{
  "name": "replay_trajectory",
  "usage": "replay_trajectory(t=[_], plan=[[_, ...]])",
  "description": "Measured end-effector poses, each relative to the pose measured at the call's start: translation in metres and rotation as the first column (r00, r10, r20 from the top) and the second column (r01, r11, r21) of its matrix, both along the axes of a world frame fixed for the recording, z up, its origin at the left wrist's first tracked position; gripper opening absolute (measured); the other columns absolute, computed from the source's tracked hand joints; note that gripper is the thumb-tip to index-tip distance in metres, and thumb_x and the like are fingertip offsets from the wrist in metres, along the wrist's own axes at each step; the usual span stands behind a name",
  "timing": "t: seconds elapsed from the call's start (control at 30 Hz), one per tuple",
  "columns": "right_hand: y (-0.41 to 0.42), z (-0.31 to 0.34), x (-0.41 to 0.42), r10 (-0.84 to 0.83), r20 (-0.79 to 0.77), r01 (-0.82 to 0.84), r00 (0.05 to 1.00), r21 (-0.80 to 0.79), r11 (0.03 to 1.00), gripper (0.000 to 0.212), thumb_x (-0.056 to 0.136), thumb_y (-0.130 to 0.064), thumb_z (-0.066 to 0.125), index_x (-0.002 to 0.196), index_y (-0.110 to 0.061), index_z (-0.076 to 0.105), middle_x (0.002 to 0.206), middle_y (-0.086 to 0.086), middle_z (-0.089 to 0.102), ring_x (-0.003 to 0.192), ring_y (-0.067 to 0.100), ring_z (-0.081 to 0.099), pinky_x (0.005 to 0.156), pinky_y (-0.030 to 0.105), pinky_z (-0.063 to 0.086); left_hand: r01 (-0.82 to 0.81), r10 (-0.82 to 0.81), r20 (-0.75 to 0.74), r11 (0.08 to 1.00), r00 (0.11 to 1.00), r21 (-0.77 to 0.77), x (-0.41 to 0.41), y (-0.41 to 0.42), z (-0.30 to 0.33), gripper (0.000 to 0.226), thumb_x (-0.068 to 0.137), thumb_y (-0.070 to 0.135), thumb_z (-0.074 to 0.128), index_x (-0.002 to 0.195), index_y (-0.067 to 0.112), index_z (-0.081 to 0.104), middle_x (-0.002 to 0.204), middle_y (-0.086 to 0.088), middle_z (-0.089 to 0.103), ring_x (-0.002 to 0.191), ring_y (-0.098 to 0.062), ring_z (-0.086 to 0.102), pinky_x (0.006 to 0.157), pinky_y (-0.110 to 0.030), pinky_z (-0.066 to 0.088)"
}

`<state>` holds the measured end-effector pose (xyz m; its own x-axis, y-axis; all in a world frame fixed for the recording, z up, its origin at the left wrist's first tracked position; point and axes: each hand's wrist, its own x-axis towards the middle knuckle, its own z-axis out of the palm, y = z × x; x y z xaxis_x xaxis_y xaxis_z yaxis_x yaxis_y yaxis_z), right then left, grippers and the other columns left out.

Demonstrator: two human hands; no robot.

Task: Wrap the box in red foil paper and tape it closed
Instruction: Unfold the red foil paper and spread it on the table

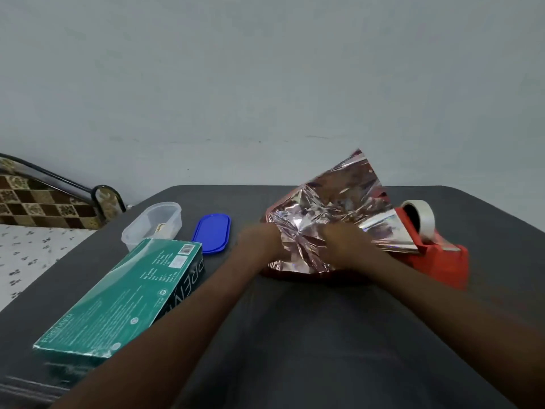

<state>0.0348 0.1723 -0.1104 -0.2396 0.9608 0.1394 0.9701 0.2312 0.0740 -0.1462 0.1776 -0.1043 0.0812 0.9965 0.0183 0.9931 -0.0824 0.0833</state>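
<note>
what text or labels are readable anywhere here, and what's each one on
"PREMIER" along the near long edge of the green box, in pale letters.
"PREM..." in large pale letters on the box's dark side panel; the rest is hidden behind the left forearm.
Barcode and blocks of small print on the box's top face: too small and blurred to read.
Tape roll, red dispenser, foil paper, blue lid, clear container: no readable text.

Soft, even light; foil [327, 214] glares, hands blur (edges bend, wide-angle).
</note>
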Motion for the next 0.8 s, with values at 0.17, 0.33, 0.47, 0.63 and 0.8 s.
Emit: replay_trajectory(t=[0.17, 0.33, 0.47, 0.63, 0.8], plan=[[-0.005, -0.034, 0.007, 0.002, -0.050, -0.003, 0.999, -0.032, 0.999, 0.045, 0.091, -0.038, 0.050, 0.128, -0.013, 0.054, 0.134, 0.016, 0.053, 0.119, 0.037, 0.054, 0.097, 0.042, 0.048, 0.138, -0.173, 0.058, 0.914, 0.983, 0.382, 0.022, -0.007, 0.028, 0.031, 0.090, 0.026, 0.063, 0.121, 0.022, 0.068, 0.128, -0.006, 0.062, 0.116, -0.025, 0.060, 0.090, -0.036, 0.049], [-0.017, -0.045, 0.010, 0.050, -0.114, -0.046, 0.992, 0.040, 0.998, 0.061, 0.086, -0.045, 0.030, 0.135, -0.015, 0.050, 0.143, 0.019, 0.047, 0.119, 0.040, 0.051, 0.099, 0.047, 0.047, 0.476, -0.481, -0.052, 0.836, 0.875, 0.272, 0.054, 0.027, 0.020, 0.068, 0.085, 0.029, 0.071, 0.147, 0.024, 0.044, 0.153, -0.013, 0.035, 0.141, -0.030, 0.031, 0.113, -0.046, 0.033], [-0.028, -0.049, 0.016, 0.023, -0.044, -0.021, 0.999, 0.044, 0.999, 0.076, 0.079, -0.051, 0.018, 0.140, -0.017, 0.046, 0.139, 0.012, 0.052, 0.129, 0.033, 0.044, 0.103, 0.045, 0.040, 0.388, -0.330, -0.259, 0.895, 0.908, 0.219, 0.051, 0.064, 0.003, 0.090, 0.083, 0.060, 0.064, 0.155, 0.028, 0.022, 0.162, -0.018, 0.014, 0.150, -0.036, 0.009, 0.118, -0.062, 0.011], [-0.039, -0.046, 0.019, 0.008, 0.018, -0.008, 1.000, 0.042, 0.999, 0.051, 0.092, -0.044, 0.035, 0.131, -0.015, 0.050, 0.129, 0.013, 0.057, 0.121, 0.033, 0.050, 0.102, 0.043, 0.038, 0.265, -0.258, -0.106, 0.962, 0.960, 0.057, 0.040, 0.080, -0.022, 0.093, 0.082, 0.077, 0.049, 0.156, 0.029, 0.019, 0.161, -0.020, 0.017, 0.150, -0.040, 0.006, 0.116, -0.062, 0.003], [-0.047, -0.029, 0.020, 0.024, 0.024, -0.023, 0.999, -0.016, 1.000, 0.049, 0.082, -0.053, 0.039, 0.110, -0.017, 0.058, 0.117, 0.008, 0.062, 0.113, 0.029, 0.057, 0.095, 0.039, 0.040, 0.143, -0.143, 0.017, 0.989, 0.990, -0.042, 0.032, 0.080, -0.037, 0.103, 0.084, 0.079, 0.042, 0.158, 0.018, 0.005, 0.162, -0.021, 0.013, 0.150, -0.040, 0.007, 0.117, -0.056, 0.010]])
